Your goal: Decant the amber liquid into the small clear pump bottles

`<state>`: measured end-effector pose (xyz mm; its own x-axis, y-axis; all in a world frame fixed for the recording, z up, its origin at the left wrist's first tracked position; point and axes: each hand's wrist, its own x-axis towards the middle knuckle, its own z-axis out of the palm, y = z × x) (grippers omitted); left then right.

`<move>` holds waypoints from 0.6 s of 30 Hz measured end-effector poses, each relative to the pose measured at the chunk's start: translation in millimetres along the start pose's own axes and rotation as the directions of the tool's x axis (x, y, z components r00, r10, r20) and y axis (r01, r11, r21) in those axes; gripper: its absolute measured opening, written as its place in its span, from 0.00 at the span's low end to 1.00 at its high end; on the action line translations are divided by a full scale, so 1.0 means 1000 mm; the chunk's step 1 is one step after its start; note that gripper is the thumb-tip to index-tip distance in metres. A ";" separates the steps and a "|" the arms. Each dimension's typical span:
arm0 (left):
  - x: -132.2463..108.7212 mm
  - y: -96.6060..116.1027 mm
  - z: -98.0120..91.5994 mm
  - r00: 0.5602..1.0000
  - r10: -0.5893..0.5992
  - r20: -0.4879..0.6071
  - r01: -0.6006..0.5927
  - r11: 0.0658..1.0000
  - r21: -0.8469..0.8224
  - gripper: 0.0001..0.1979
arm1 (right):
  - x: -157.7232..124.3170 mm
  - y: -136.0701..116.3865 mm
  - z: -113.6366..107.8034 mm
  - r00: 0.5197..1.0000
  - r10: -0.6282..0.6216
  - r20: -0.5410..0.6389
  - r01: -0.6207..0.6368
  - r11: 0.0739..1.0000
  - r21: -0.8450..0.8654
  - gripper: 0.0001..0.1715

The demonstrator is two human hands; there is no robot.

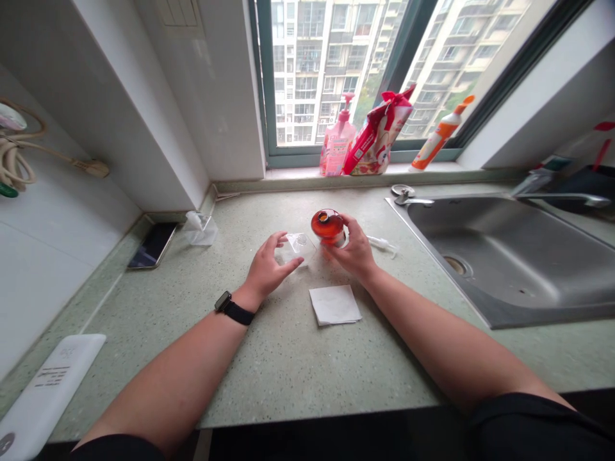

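My left hand [270, 267] is around the left side of a small clear plastic box [302, 242] on the counter, its fingers at the far side and its thumb at the near side. My right hand [354, 250] is wrapped round the right side of a bottle with red-orange liquid [325, 228]. The uncapped mouth of that bottle faces up toward me, just right of the box. A white pump head [383, 246] lies behind my right hand. Nearer to me, between my forearms, is a folded white paper towel [335, 305].
A steel sink [519, 256] is at the right. Another clear box [202, 230] and a phone [152, 246] lie at the left, with a white device [52, 390] closer in. A pink pump bottle [338, 144], a red bag [379, 137] and an orange-white bottle [438, 139] stand on the sill.
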<state>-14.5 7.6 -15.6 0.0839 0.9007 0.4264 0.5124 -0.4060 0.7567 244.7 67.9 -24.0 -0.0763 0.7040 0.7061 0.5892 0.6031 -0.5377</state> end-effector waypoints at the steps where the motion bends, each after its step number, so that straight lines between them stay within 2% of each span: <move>1: 0.000 0.000 0.000 1.000 0.002 -0.002 -0.002 1.000 0.000 0.35 | 0.000 0.002 -0.001 1.000 -0.019 -0.005 0.019 1.000 -0.009 0.39; 6: -0.001 0.000 0.001 0.999 0.026 -0.024 -0.026 1.000 0.004 0.35 | 0.002 0.006 -0.004 0.997 -0.076 -0.010 0.076 0.996 -0.038 0.39; 9: -0.001 0.001 -0.001 0.996 0.058 -0.073 -0.056 0.998 0.023 0.35 | 0.003 0.005 -0.004 0.996 -0.093 0.007 0.093 0.994 -0.054 0.38; 13: 0.000 0.006 -0.005 0.986 0.109 -0.130 -0.096 0.990 0.101 0.36 | 0.004 0.001 -0.004 0.993 -0.115 0.037 0.118 0.990 -0.081 0.36; 18: -0.001 0.015 -0.009 0.983 0.135 -0.124 -0.110 0.976 0.186 0.36 | 0.003 -0.002 -0.005 0.989 -0.111 0.095 0.123 0.984 -0.128 0.35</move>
<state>-14.3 -0.9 -0.5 0.0453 0.8114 0.5828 0.6499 -0.4670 0.5996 246.9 66.8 -18.8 -0.2174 0.6650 0.7145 0.6735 0.6321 -0.3833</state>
